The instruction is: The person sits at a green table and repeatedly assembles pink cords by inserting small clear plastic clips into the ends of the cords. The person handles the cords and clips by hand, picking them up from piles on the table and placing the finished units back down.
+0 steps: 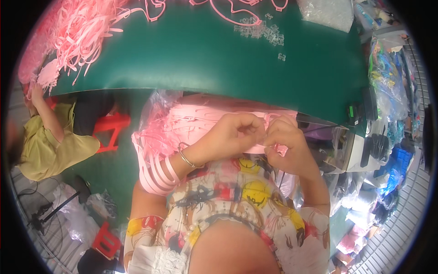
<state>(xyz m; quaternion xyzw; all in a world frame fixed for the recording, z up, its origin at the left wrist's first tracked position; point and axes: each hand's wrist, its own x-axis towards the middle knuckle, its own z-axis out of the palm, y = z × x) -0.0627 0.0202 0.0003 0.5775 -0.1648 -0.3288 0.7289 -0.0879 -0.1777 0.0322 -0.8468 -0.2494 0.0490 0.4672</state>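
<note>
My left hand point(237, 132) and my right hand point(286, 139) meet close together just below the edge of the green table point(196, 55), both pinching the same flat pink strap point(258, 148). A silver bangle sits on my left wrist. Several finished pink strap loops point(157, 173) hang over my left forearm. Under my hands lies a clear plastic bag of pink straps point(182, 121) on my lap.
A tangle of loose pink straps point(82, 32) covers the table's far left. Small clear plastic clips point(262, 29) lie at the table's far middle, a clear bag point(326, 13) at far right. Another person in a yellow-green top point(50, 141) crouches at left beside a red stool point(112, 130). Cluttered bags fill the right side.
</note>
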